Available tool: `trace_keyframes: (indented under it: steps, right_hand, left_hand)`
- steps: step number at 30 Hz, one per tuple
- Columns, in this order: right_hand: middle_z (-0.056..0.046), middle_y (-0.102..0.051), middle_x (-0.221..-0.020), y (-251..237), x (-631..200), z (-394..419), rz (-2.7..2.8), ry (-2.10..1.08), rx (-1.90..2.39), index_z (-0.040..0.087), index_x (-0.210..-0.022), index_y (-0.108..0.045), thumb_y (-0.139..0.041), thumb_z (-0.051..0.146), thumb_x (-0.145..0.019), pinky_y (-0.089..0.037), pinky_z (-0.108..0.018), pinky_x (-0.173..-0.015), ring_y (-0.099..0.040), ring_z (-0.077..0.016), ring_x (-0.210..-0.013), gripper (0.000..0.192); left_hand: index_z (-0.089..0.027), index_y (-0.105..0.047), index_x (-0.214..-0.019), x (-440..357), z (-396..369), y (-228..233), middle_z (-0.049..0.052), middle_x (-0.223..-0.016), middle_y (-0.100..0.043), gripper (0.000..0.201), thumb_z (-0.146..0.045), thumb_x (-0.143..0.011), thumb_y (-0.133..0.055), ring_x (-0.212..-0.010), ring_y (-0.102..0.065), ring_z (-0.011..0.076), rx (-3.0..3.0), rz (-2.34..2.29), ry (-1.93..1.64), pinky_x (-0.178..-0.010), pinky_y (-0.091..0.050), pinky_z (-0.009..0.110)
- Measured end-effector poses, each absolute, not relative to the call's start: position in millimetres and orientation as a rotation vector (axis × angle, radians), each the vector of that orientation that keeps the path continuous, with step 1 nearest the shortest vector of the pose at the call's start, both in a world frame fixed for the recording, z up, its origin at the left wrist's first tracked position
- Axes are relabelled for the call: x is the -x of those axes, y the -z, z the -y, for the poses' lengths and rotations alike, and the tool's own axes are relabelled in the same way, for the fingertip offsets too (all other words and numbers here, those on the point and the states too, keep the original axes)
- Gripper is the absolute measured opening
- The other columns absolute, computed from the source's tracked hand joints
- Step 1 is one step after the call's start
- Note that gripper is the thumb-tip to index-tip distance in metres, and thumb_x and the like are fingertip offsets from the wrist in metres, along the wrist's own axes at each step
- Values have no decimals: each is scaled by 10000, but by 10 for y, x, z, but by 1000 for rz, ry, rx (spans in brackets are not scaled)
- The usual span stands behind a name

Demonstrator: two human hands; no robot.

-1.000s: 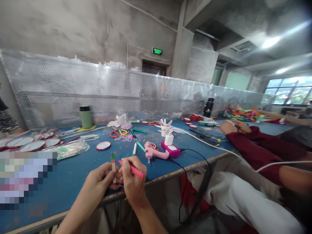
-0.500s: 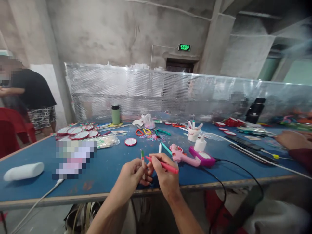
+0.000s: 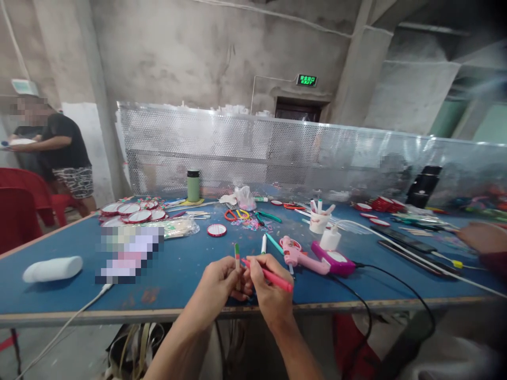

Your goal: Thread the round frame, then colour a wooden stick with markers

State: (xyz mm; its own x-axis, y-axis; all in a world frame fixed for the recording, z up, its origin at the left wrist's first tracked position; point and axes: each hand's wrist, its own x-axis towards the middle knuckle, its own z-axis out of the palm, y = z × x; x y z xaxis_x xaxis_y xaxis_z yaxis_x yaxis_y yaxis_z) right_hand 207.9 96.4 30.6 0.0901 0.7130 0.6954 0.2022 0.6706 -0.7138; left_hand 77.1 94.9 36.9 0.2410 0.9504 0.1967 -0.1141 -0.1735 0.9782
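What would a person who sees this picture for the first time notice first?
Most likely the two hands at the table's near edge: the left hand holds a small stick upright, and the right hand holds a red pen with its tip at the stick. Just right of them a pink glue gun lies on the blue table. Behind everything runs a shiny metal screen full of holes.

Your hands meet at the table's [image 3: 166,274] near edge. The glue gun [image 3: 303,257] lies just right; the cup [image 3: 318,221] stands behind it.
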Motion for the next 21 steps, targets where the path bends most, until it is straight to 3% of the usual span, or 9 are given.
trace_keyframes:
  steps: [14,21]
  right_hand:
    - [18,-635,-598,-335,-2078,-996,1447,-536,800,178,-764,-654,-568,303,-911,-504,-190,-446,-591,-105,-443,211]
    - [13,-651,-623,-314,-2082,-1001,1477,-469,795,172,-782,-666,-560,282,-918,-509,-182,-449,-596,-98,-444,205]
  left_hand:
    - [-146,-551,-772,-765,-929,-360,-8,-683,-592,384,-518,-827,-626,-572,-589,106,-1417,-847,-1192,-579,-552,246]
    - [-148,-556,-783,-765,-952,-342,9,-704,-610,393,-533,-821,-621,-612,-624,140,-1418,-854,-1196,-580,-554,261]
